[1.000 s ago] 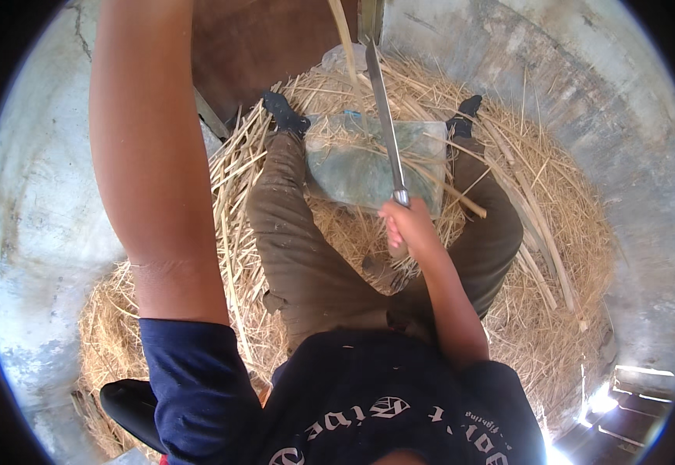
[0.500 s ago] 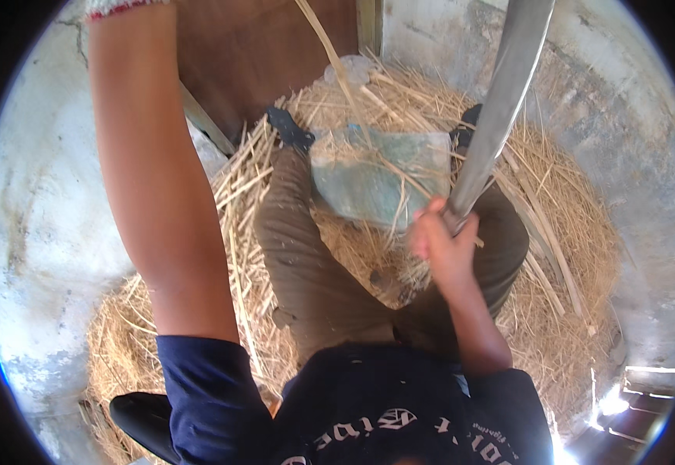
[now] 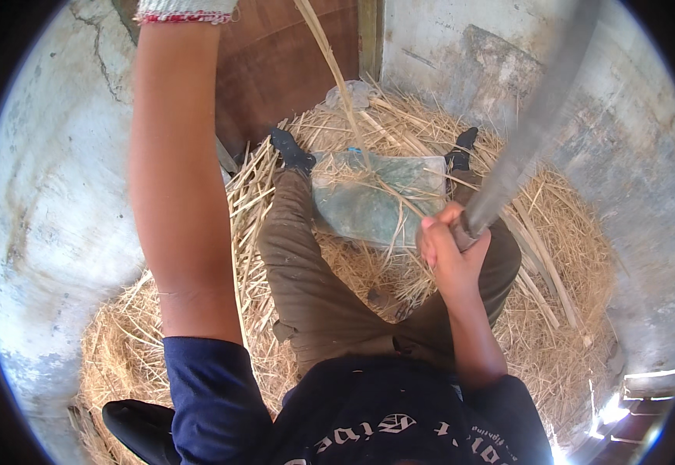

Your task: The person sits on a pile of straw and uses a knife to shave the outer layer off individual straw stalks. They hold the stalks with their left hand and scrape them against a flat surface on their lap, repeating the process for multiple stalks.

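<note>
My right hand [image 3: 455, 252] is closed round the handle of a large long-bladed knife [image 3: 523, 147]. The blade points up and to the right, smeared by motion towards the top edge. My left arm reaches straight up, and only the white knitted glove cuff [image 3: 186, 9] with a red edge shows at the top; the fingers are out of frame. A thin pale strip [image 3: 329, 58], like split bamboo or cane, runs from the top edge down over a grey-green slab [image 3: 360, 208] between my legs. Its lower end comes near my right hand's fingers; contact is unclear.
Heaps of straw-like shavings and strips [image 3: 562, 225] surround my outstretched legs [image 3: 314, 279]. A brown wooden panel [image 3: 287, 70] stands ahead, with stained pale walls [image 3: 50, 194] on both sides. Something black [image 3: 139, 426] lies beside my left hip. Light enters through slats [image 3: 647, 407] at lower right.
The blade has swung further right and blurs more. My left arm appears further right and lower, with more of the cuff in view. My right hand still grips the knife.
</note>
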### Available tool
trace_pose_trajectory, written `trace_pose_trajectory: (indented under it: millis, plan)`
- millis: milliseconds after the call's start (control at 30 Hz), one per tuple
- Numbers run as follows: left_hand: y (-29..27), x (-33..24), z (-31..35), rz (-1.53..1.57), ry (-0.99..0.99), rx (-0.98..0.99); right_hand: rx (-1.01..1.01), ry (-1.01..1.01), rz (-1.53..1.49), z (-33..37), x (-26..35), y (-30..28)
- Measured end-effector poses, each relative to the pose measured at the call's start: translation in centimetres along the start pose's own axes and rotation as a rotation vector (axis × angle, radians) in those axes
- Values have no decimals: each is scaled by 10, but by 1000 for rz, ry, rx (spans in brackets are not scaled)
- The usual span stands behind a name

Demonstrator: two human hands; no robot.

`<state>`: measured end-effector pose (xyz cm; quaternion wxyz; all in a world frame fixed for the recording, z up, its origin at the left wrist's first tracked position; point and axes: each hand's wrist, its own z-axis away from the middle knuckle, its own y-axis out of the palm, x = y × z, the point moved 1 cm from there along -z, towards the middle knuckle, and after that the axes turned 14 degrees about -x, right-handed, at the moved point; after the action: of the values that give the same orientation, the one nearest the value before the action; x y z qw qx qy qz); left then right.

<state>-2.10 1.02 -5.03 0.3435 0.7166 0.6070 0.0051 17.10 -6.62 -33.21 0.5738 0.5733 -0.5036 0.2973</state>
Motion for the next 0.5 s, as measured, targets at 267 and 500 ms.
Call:
trace_pose_trajectory:
  millis: [267,500]
  plan:
    - [-8,4,-21,115,-308,206,89,438,463,14,-117,-31]
    - [-3,-2,-21,161,-266,326,1,58,515,14,-28,-40]
